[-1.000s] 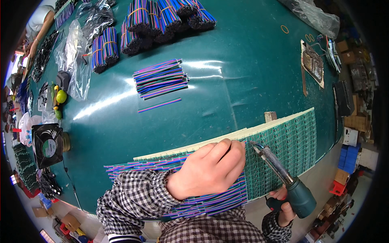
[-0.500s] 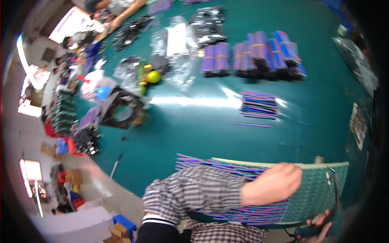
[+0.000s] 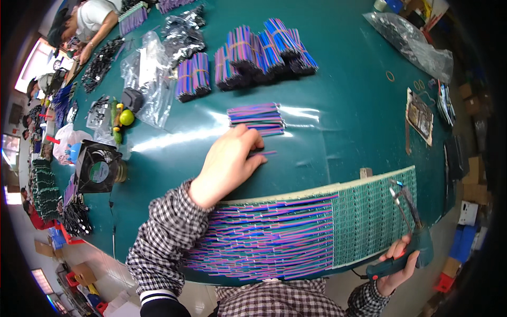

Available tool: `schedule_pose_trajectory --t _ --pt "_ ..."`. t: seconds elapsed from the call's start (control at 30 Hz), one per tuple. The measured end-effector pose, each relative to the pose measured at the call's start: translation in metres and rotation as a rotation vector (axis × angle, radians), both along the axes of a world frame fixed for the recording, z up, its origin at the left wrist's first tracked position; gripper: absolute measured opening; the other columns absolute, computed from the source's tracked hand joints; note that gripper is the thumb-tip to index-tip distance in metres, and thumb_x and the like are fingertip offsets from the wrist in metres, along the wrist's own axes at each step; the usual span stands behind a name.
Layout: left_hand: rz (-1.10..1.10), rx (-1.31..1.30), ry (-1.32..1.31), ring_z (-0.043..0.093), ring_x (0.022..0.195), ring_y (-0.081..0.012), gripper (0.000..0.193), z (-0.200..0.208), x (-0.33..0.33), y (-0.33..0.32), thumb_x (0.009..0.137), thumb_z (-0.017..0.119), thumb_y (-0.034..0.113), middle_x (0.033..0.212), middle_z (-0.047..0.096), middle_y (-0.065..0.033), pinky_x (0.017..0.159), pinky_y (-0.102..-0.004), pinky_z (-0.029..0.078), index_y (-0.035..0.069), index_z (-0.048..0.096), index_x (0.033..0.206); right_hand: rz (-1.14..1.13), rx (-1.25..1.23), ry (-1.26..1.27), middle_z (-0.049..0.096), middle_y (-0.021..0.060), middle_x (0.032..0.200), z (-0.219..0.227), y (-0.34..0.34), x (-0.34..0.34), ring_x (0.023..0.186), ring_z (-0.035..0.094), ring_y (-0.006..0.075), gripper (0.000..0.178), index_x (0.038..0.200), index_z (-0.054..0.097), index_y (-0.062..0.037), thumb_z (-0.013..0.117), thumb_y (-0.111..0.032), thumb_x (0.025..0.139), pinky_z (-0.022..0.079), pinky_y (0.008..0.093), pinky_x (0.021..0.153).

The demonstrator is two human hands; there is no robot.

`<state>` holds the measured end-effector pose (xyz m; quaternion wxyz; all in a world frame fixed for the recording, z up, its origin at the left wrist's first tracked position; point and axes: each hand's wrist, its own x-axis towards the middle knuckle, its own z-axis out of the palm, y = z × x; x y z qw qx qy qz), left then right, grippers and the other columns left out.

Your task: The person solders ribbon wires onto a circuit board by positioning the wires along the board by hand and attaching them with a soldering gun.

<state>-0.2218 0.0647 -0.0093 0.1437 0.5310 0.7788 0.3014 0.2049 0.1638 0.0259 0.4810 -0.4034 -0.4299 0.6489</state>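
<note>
The left hand reaches over the table with thumb and forefinger slightly parted, one on either side of a single thin strip of blue, pink and black wire; whether either fingertip touches it, I cannot tell. The right hand is closed around a dark-green-handled soldering iron with a metal barrel, its tip over the right part of a green, cream-edged circuit-board panel; contact there is unclear. The step in hand looks like fetching one strip while the iron is kept aside. The next move seems to call for a fine pinch on that strip alone, clear of the neat pile of similar multicoloured wire strips just beyond the fingers. Nearer the body, rows of the same multicoloured wires cover the panel's left part, their right ends lined up, with bare board to their right. Farther out on the glossy dark-green tabletop stand banded multicoloured wire bundles, with a crumpled clear plastic bag to their left and a square black fan near the left edge
</note>
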Motion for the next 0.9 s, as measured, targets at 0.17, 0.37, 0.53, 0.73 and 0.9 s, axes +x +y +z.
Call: schedule_pose_trajectory --t 0.17,0.37,0.53,0.73,0.9 --pt "-0.062 0.007 0.059 0.061 0.083 -0.0307 0.016 -0.002 0.000 -0.003 0.086 0.075 0.007 0.086 0.059 -0.0114 0.073 -0.0397 0.050 0.001 0.061 0.091 0.138 0.024 0.084 0.054 0.0093 0.081 -0.005 0.004 -0.003 0.074 0.059 0.0198 0.061 0.125 0.052 0.0100 0.055 -0.047 0.102 0.063 0.0341 0.055" --pt "0.312 0.011 -0.504 0.061 0.082 -0.0098 0.004 0.056 0.026 -0.013 0.099 0.064 0.001 0.090 0.067 -0.0041 0.074 -0.0254 0.051 -0.002 0.062 0.101 0.075 0.012 0.056 0.053 0.0095 0.081 -0.005 -0.002 0.014 0.073 0.059 0.0198 0.062 0.123 0.052 0.0111 0.058 -0.047 0.101 0.064 0.0343 0.056" --pt "-0.091 0.150 -0.171 0.064 0.080 -0.0207 0.016 0.082 0.105 -0.004 0.091 0.068 -0.004 0.089 0.064 -0.0099 0.069 -0.0306 0.051 0.000 0.069 0.106 0.092 0.028 0.055 0.053 0.0093 0.079 -0.007 0.000 0.013 0.072 0.059 0.0195 0.064 0.122 0.052 0.0108 0.058 -0.049 0.100 0.064 0.0327 0.054" --pt "-0.266 0.208 0.040 0.064 0.085 -0.0278 0.029 0.027 0.132 0.004 0.084 0.070 0.002 0.103 0.061 -0.0131 0.074 -0.0364 0.053 -0.001 0.068 0.113 0.042 0.005 0.021 0.053 0.0089 0.079 -0.005 -0.013 0.021 0.072 0.060 0.0194 0.065 0.123 0.051 0.0103 0.059 -0.050 0.100 0.063 0.0324 0.052" --pt "-0.359 0.211 0.252 0.065 0.087 -0.0250 0.042 0.029 0.128 0.011 0.079 0.067 0.010 0.106 0.063 -0.0122 0.074 -0.0350 0.055 -0.003 0.067 0.119 0.045 0.026 0.026 0.053 0.0082 0.079 -0.006 -0.007 0.019 0.071 0.060 0.0189 0.063 0.123 0.051 0.0104 0.056 -0.048 0.102 0.063 0.0323 0.052"
